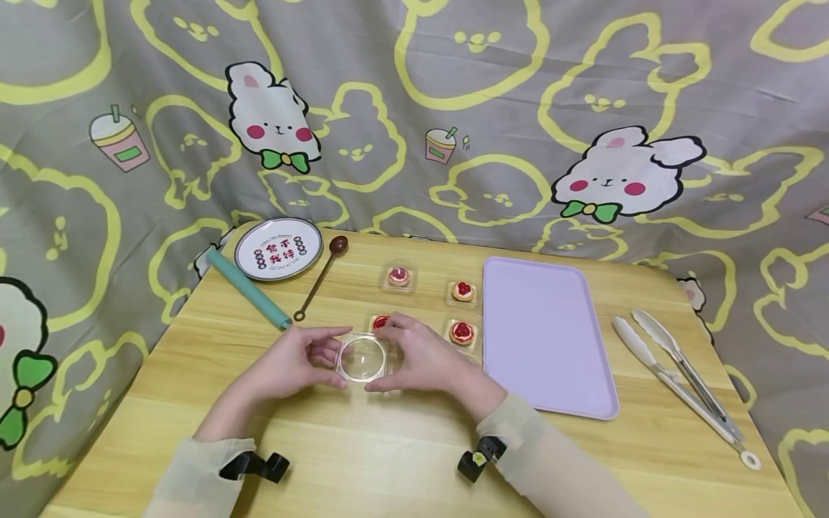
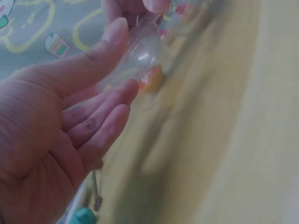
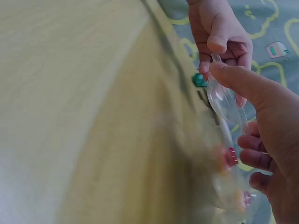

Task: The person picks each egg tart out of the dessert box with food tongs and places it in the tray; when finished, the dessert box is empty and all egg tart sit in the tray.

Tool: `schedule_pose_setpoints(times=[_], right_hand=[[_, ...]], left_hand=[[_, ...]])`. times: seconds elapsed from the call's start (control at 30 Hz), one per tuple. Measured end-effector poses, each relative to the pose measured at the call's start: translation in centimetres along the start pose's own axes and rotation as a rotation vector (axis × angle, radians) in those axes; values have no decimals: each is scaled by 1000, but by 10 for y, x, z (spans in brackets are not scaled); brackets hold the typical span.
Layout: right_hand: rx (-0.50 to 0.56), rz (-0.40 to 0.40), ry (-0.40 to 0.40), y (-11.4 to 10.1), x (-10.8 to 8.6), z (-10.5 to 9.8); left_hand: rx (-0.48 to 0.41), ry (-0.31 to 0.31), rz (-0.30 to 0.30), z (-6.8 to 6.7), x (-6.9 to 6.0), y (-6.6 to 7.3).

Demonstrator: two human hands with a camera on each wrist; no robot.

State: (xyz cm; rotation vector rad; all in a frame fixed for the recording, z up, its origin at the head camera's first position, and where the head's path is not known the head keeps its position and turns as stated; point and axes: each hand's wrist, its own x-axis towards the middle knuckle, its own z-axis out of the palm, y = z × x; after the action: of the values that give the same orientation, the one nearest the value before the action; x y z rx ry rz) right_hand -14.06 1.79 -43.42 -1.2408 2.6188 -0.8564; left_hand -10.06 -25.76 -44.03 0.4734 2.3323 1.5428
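Between my two hands, above the table, is a clear plastic lid [image 1: 363,357] with a round domed middle. My left hand [image 1: 285,365] pinches its left side between thumb and fingers. On the opposite side my right hand [image 1: 424,357] holds the edge, its thumb [image 3: 233,77] lying near the left one. Just beyond, a small red-topped tart [image 1: 380,322] is partly covered by the right hand. More such tarts sit in clear trays: one at the back [image 1: 399,277], and two to the right, a farther tart [image 1: 463,291] and a nearer tart [image 1: 462,332].
A lilac tray [image 1: 547,338] lies right of the tarts, with metal tongs [image 1: 686,388] farther right. At the back left are a white plate [image 1: 278,249] with red lettering, a teal roll [image 1: 249,289] and a brown long-handled spoon [image 1: 320,278]. Patterned cloth [image 1: 363,65] hangs behind the table.
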Motion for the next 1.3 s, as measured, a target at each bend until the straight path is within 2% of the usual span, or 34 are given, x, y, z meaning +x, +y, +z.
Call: schedule_pose_setpoints(times=[0.13,0.27,0.6,0.93,1.1,1.3], right_hand=[[-49,7,5,1,-2,9],[-87,1,16,2,-5,12],[-135,-62,51,10,-16,16],[-134,-34,68,12,-26,14],[-84,-21,62,11,-26,10],[47,41,94,18,-25,-4]], left_hand=[[-17,-28,-17,4,-1,-8],[-18,-31,-27,7,0,-12],[-1,-36,-37,17,0,-13],[-15,-42,-30,22,0,-12],[15,-2,-40,16,-2,-11],[123,123,22,-1,8,-3]])
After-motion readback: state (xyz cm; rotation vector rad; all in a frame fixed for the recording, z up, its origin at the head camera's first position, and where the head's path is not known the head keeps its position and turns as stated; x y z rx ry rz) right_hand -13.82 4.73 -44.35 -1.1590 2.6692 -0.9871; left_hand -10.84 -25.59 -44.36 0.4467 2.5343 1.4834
